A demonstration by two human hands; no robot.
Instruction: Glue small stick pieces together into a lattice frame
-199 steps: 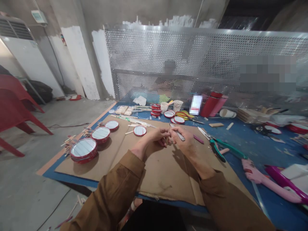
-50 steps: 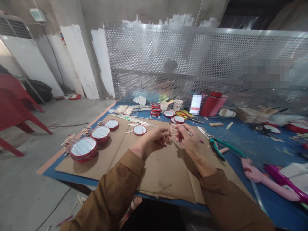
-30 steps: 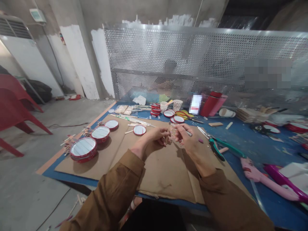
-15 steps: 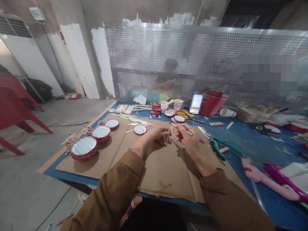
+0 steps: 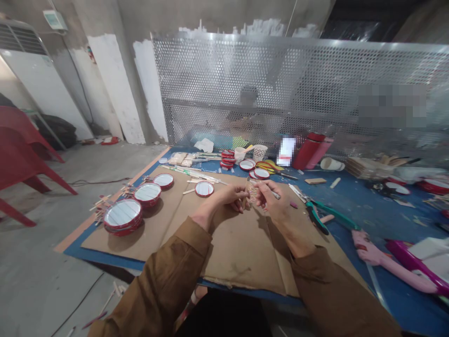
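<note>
Grasping a thin stick (image 5: 244, 202) in the left hand (image 5: 235, 199) and a slim tool (image 5: 277, 195) in the right hand (image 5: 268, 196), above creased cardboard (image 5: 242, 248) on the blue bench (image 5: 354, 206). Can count three glossy, red-sided rounds (image 5: 122, 214) in a row at left, one teal-handled cutter (image 5: 316, 219) at right, one red bottle (image 5: 307, 152) behind. Cannot read the pixelated phone (image 5: 286, 150).

On one cardboard sheet (image 5: 242, 252), four red-rimmed discs (image 5: 122, 214) are counted face-up. Also logged: three cups (image 5: 259, 153), one red bottle (image 5: 307, 152), one pink bottle (image 5: 321, 154), one pair of teal-handled pliers (image 5: 335, 214). One stick (image 5: 244, 202) and one slim tool (image 5: 276, 194) are held in two hands (image 5: 271, 201).
</note>
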